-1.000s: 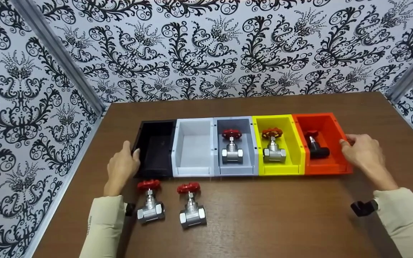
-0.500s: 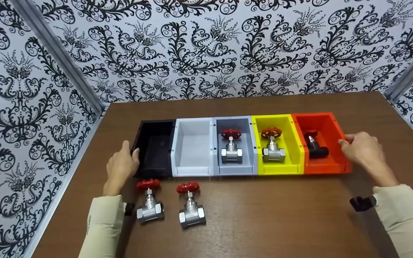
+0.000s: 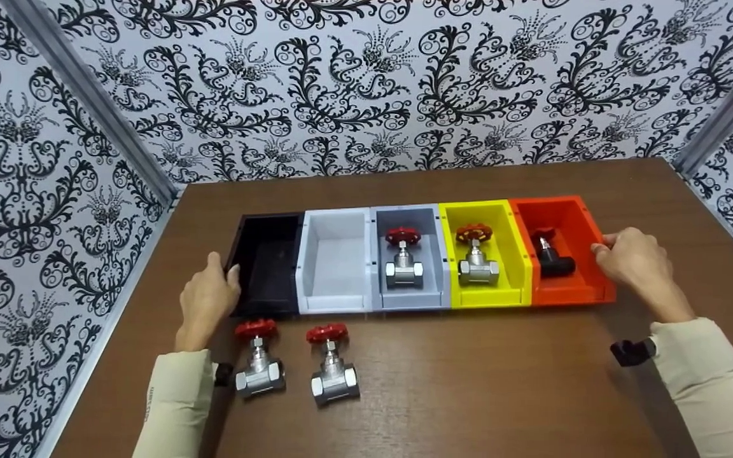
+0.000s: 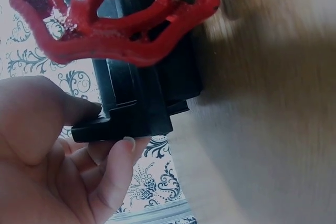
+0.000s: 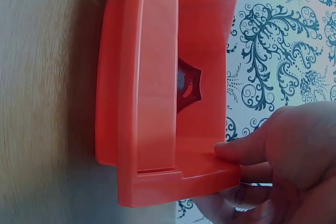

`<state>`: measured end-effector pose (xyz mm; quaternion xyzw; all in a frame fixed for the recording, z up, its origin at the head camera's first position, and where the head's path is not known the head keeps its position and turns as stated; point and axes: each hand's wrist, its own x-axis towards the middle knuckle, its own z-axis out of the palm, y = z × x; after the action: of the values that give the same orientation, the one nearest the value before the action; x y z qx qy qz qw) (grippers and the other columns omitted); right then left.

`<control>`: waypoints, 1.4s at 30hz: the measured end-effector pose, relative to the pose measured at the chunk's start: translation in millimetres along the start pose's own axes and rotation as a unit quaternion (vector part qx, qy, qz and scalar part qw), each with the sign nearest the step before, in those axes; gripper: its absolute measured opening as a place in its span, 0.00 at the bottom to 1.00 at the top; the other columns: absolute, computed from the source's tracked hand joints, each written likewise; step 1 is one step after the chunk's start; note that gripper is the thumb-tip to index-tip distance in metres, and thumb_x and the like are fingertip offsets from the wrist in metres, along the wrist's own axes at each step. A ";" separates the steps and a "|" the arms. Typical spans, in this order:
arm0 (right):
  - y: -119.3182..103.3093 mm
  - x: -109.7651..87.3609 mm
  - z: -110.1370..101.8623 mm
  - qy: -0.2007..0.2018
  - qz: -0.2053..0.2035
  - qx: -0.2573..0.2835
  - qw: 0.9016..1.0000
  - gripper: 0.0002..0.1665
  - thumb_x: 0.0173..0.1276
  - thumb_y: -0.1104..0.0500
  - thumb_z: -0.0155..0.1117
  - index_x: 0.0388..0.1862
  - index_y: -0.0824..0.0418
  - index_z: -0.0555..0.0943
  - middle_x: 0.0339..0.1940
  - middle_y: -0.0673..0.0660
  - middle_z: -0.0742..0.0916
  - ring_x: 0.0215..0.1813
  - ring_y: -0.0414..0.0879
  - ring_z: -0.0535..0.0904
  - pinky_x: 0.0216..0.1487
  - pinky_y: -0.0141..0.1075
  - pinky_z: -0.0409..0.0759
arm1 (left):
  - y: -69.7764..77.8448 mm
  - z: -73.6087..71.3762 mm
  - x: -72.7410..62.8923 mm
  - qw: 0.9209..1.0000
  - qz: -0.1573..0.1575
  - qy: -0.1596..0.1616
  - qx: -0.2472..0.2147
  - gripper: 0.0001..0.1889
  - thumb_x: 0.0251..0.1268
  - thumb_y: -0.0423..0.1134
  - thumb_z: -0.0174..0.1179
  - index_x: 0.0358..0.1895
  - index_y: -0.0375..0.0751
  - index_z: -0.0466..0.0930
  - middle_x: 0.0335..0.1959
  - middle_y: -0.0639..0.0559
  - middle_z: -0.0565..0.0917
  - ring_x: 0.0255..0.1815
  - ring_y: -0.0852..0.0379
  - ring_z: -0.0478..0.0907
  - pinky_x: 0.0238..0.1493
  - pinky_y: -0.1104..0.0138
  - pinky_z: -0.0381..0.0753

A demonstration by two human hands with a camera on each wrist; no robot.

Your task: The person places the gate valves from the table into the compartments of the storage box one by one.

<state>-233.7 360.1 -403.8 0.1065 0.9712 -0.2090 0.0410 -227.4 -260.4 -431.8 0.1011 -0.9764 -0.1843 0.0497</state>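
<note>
My left hand (image 3: 204, 299) grips the outer side wall of the black bin (image 3: 269, 308) at the row's left end. In the left wrist view, the thumb is over the rim and the fingers are outside. At the other end, my right hand (image 3: 637, 264) pinches the side wall of the red bin (image 3: 586, 222), thumb inside. A dark valve (image 3: 556, 262) lies in that bin. Red-wheeled metal valves lie in the yellow bin (image 3: 490, 298) and the grey bin (image 3: 414, 299). The white bin (image 3: 339, 257) between grey and black holds nothing.
Two more red-wheeled valves lie on the brown table (image 3: 468, 381) before the row: the left valve (image 3: 259, 366) near my left wrist, the right valve (image 3: 333, 369) beside it. Patterned walls (image 3: 366, 95) stand behind and to the sides.
The head view has shifted slightly, so everything appears a little further left. Both hands keep their hold on the end bins, and the valves stay where they were.
</note>
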 end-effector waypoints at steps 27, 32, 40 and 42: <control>-3.0 0.3 3.1 0.022 -0.041 -0.034 0.998 0.21 0.71 0.56 0.54 0.53 0.70 0.80 0.33 0.71 0.80 0.32 0.65 0.75 0.30 0.48 0.72 | -2.4 -29.1 -35.8 0.995 -0.032 -0.016 -0.092 0.22 0.72 0.55 0.54 0.49 0.38 0.80 0.44 0.40 0.85 0.46 0.38 0.81 0.43 0.46 0.74; -1.6 -0.1 3.4 0.019 -0.041 -0.033 0.998 0.20 0.72 0.56 0.54 0.52 0.70 0.80 0.32 0.69 0.79 0.32 0.65 0.74 0.30 0.48 0.71 | 3.1 -31.5 -44.1 0.993 -0.010 -0.035 -0.116 0.20 0.72 0.53 0.56 0.44 0.38 0.81 0.41 0.40 0.86 0.42 0.42 0.82 0.42 0.49 0.76; -1.8 -0.2 4.7 0.022 -0.037 -0.034 0.998 0.19 0.72 0.55 0.54 0.49 0.69 0.80 0.32 0.70 0.79 0.33 0.66 0.74 0.31 0.50 0.71 | 16.7 -30.3 -58.5 0.981 0.014 -0.092 -0.167 0.16 0.72 0.49 0.58 0.44 0.37 0.80 0.31 0.46 0.83 0.28 0.52 0.81 0.31 0.63 0.76; -1.9 -0.2 5.3 0.024 -0.039 -0.035 0.998 0.18 0.72 0.55 0.54 0.48 0.69 0.80 0.31 0.70 0.79 0.33 0.67 0.74 0.32 0.51 0.72 | 19.1 -29.5 -62.4 0.977 0.016 -0.107 -0.182 0.16 0.72 0.49 0.58 0.44 0.38 0.79 0.29 0.46 0.83 0.25 0.52 0.82 0.28 0.64 0.77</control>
<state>-233.8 356.2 -407.9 0.0718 0.9821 -0.1737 0.0128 -166.1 -239.9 -401.1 0.0545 -0.9277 -0.3678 -0.0350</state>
